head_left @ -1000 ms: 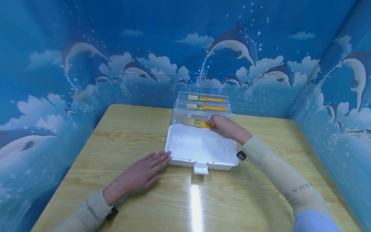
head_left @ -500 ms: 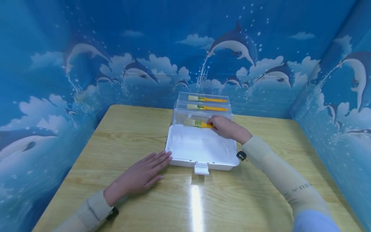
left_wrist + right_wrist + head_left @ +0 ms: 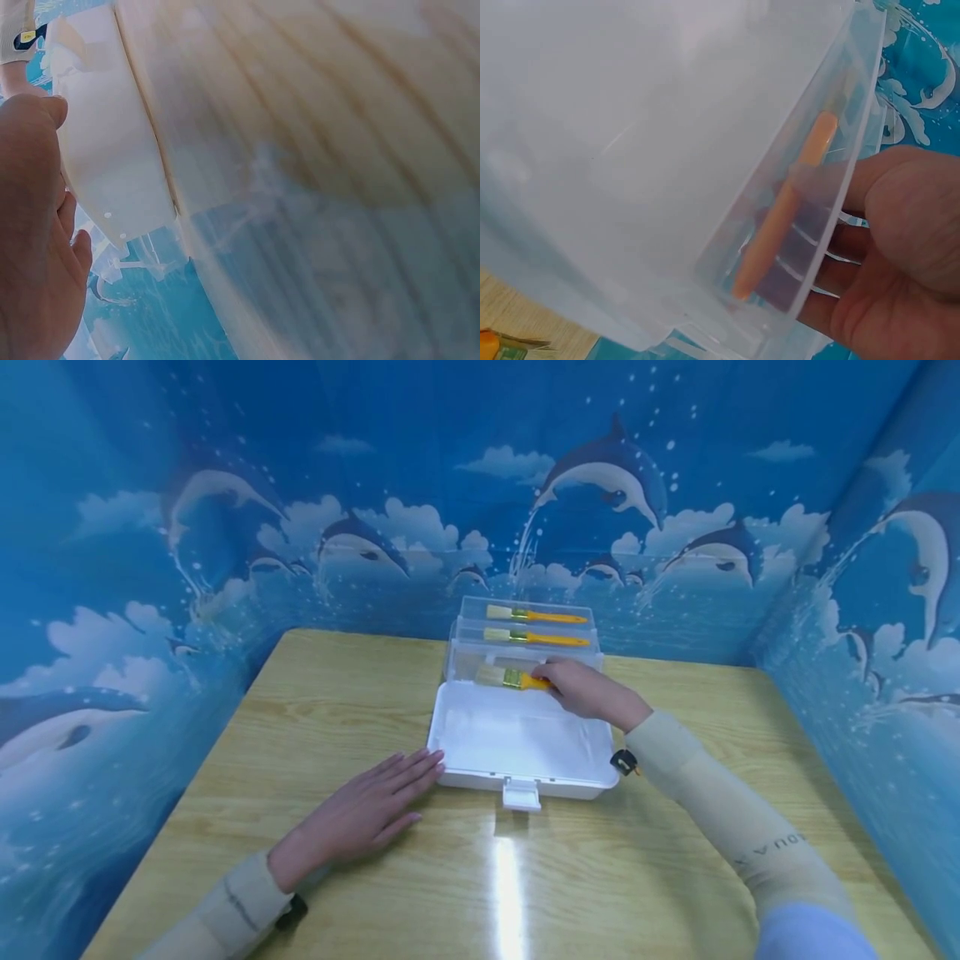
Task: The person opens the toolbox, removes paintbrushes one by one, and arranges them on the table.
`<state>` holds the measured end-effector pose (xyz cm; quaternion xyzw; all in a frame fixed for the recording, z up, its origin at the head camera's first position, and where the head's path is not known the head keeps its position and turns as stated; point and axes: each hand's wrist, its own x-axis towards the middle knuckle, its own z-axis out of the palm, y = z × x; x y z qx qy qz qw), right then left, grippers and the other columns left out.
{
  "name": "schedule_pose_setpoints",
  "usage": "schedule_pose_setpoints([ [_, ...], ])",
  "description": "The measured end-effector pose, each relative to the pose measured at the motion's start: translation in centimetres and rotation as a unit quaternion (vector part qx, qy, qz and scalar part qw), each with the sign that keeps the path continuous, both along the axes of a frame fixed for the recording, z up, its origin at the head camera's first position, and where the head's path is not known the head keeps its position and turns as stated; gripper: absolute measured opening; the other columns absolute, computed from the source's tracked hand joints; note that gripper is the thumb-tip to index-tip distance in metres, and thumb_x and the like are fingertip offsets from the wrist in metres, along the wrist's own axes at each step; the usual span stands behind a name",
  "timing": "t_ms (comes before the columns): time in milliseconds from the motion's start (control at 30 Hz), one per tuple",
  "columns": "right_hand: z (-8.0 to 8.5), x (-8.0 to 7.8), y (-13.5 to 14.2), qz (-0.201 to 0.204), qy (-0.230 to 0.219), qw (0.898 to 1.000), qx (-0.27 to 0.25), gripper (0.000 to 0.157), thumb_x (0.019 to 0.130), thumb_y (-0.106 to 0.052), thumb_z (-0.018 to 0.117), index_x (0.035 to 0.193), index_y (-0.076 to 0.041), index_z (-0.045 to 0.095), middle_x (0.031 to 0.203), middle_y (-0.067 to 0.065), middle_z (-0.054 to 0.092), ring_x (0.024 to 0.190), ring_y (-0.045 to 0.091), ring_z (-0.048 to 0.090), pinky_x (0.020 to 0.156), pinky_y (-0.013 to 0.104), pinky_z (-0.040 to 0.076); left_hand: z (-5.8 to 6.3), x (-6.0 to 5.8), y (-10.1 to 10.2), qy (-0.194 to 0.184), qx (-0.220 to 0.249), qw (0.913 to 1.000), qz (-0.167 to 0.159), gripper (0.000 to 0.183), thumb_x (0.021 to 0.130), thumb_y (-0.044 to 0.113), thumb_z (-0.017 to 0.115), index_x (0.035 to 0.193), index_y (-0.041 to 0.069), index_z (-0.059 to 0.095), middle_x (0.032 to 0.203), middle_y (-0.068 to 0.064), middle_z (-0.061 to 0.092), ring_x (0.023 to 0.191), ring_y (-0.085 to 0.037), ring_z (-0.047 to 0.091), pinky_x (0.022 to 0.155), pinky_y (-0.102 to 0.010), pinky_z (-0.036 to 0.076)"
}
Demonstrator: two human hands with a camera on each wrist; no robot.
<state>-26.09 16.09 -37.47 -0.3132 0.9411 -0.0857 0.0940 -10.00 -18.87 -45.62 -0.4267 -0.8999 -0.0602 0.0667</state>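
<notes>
A white plastic case point(image 3: 517, 739) stands open on the table, its stepped clear trays raised at the back. In the lowest tray lies a wide paintbrush point(image 3: 512, 678) with pale bristles, a gold ferrule and an orange handle. My right hand point(image 3: 588, 691) pinches that handle. In the right wrist view, the fingers reach around the tray's clear wall and the orange handle point(image 3: 769, 240) shows through it. My left hand point(image 3: 363, 810) lies with straight fingers, its fingertips at the case's front left corner.
Two narrower paintbrushes, an upper one point(image 3: 536, 615) and a middle one point(image 3: 536, 637), lie in the higher trays. A white latch point(image 3: 521, 795) sticks out from the case's front. Behind the wooden table point(image 3: 337, 693) hangs a blue dolphin-print curtain point(image 3: 420, 460).
My right fingers have shifted slightly left along the orange handle. The left hand, the case and the two upper brushes stay where they were.
</notes>
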Motion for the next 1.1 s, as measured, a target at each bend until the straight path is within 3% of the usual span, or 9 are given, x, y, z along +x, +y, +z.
schedule_pose_setpoints([
  [400,-0.04,0.02,0.19,0.003,-0.011,1.0,-0.018,0.032,0.101,-0.001,0.059,0.132,-0.002,0.064,0.123,0.014,0.068,0.113,0.028,0.065,0.099,0.044,0.058,0.19,-0.06,-0.07,-0.03,-0.023,0.9991,0.016,0.067,0.108,0.038,0.047,0.163,0.014,0.018,0.171,0.0,0.011,0.157,-0.019,0.014,0.129,-0.043,0.017],
  [700,0.2,-0.11,0.01,0.014,-0.021,0.999,-0.037,0.034,0.102,-0.002,0.057,0.136,-0.003,0.062,0.126,0.013,0.066,0.117,0.028,0.063,0.1,0.044,0.057,0.02,-0.19,-0.1,0.005,-0.015,0.9999,0.004,0.067,0.106,0.036,0.051,0.162,0.012,0.023,0.171,-0.002,0.016,0.157,-0.021,0.019,0.127,-0.046,0.023],
  [900,0.26,-0.03,-0.03,0.013,-0.021,0.999,-0.047,0.034,0.102,-0.001,0.057,0.135,-0.003,0.063,0.125,0.013,0.066,0.115,0.027,0.064,0.099,0.044,0.057,0.14,-0.17,-0.09,0.001,-0.025,0.9997,0.002,0.065,0.108,0.038,0.044,0.162,0.011,0.021,0.171,-0.002,0.014,0.157,-0.021,0.016,0.128,-0.044,0.019],
  [1100,0.17,0.08,0.23,0.006,-0.024,0.998,-0.05,0.034,0.101,-0.001,0.059,0.135,-0.003,0.063,0.124,0.012,0.067,0.114,0.027,0.064,0.099,0.044,0.057,0.06,-0.13,0.02,-0.001,-0.02,0.9998,0.001,0.066,0.107,0.036,0.049,0.162,0.011,0.021,0.171,-0.003,0.014,0.157,-0.021,0.017,0.128,-0.045,0.02],
])
